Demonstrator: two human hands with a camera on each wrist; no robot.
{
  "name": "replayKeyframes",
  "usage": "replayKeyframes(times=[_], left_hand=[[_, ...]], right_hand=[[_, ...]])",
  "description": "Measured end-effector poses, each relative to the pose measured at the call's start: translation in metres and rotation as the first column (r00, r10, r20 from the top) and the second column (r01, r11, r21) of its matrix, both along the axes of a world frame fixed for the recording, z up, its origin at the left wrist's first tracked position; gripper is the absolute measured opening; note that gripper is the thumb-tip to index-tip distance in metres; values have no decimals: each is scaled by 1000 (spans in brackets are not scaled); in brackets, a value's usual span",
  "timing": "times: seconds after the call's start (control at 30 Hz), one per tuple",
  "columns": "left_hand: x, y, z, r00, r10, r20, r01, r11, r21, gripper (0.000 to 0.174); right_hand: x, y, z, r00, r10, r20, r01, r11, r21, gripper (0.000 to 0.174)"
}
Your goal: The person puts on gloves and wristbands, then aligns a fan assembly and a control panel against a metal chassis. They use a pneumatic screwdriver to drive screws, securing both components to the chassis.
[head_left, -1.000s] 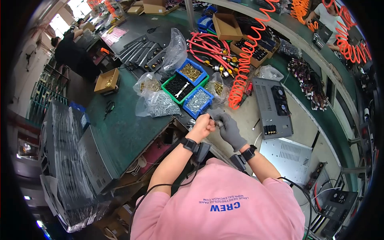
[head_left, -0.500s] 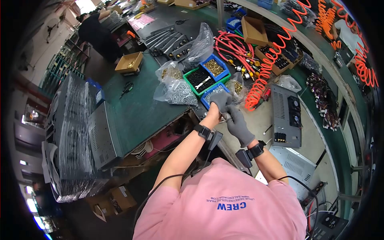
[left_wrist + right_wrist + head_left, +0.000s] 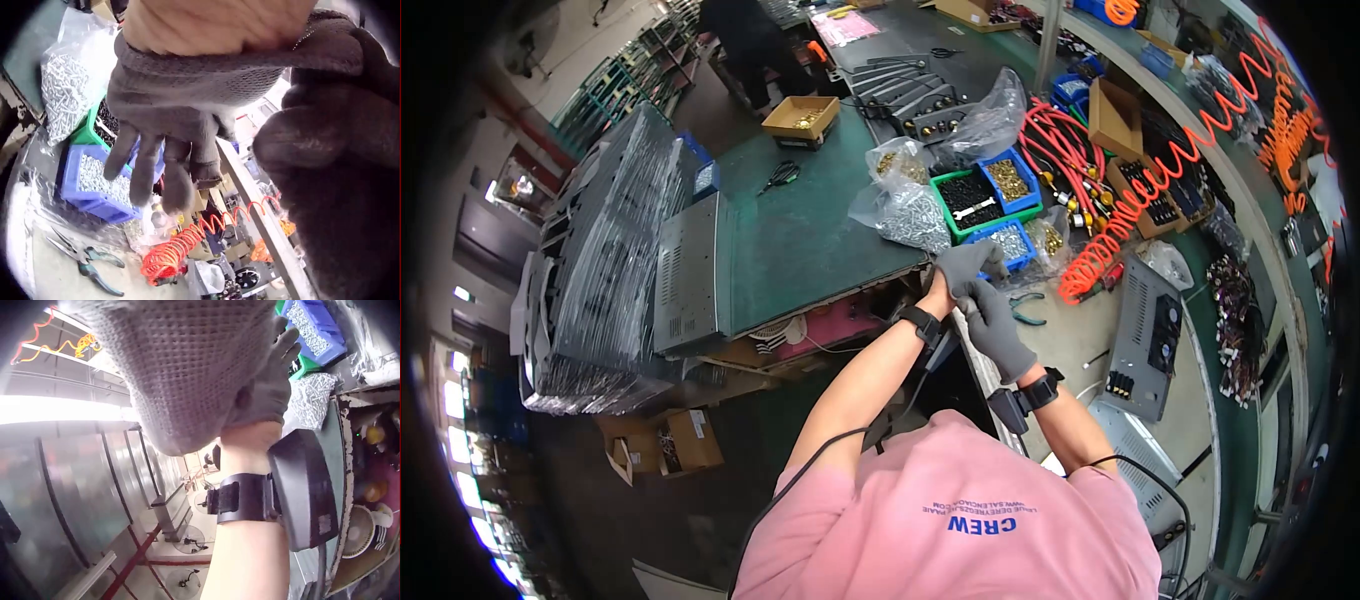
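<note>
A grey knit glove (image 3: 187, 84) covers the fingers and palm of my left hand (image 3: 966, 264), with its cuff just short of the bare wrist. The left fingers point away, spread and nearly straight. My right hand (image 3: 998, 332), in a matching grey glove, has curled fingers and grips the left glove's cuff at the side of the wrist. Both hands are raised over the near edge of the bench, in front of a blue bin of silver screws (image 3: 1010, 243). Teal-handled pliers (image 3: 94, 265) lie on the pale surface beside them.
A green bin (image 3: 960, 226) holds black screws and a wrench (image 3: 973, 209). Bagged screws (image 3: 912, 218) lie to its left. An orange coiled hose (image 3: 1090, 265) and a grey panel with fans (image 3: 1145, 340) are on the right. Stacked wrapped panels (image 3: 600, 290) stand left.
The left hand, bare-looking a second ago, now wears the glove, pulled on by the right hand. The head view has swung left, and the pliers have come into sight.
</note>
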State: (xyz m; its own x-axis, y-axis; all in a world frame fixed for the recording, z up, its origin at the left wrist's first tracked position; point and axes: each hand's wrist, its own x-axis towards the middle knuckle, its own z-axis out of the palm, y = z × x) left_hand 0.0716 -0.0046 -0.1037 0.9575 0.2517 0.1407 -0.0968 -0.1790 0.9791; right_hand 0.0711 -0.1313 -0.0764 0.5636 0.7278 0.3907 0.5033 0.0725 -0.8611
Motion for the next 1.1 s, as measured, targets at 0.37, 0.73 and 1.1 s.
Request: replayKeyframes(times=[0.37,0.73,1.1], left_hand=[[-30,64,-3,969,187,-163,-231,919,-319,41],[-156,203,-40,680,595,-428,-206,715,668,32],[-265,242,3,589,614,-525,196,522,830,29]], right_hand=[[-47,60,17,998,52,45,-53,998,17,12],[-115,194,-13,887,201,-416,-237,971,-36,19],[-190,286,28,804,348,483,-212,925,-315,21]])
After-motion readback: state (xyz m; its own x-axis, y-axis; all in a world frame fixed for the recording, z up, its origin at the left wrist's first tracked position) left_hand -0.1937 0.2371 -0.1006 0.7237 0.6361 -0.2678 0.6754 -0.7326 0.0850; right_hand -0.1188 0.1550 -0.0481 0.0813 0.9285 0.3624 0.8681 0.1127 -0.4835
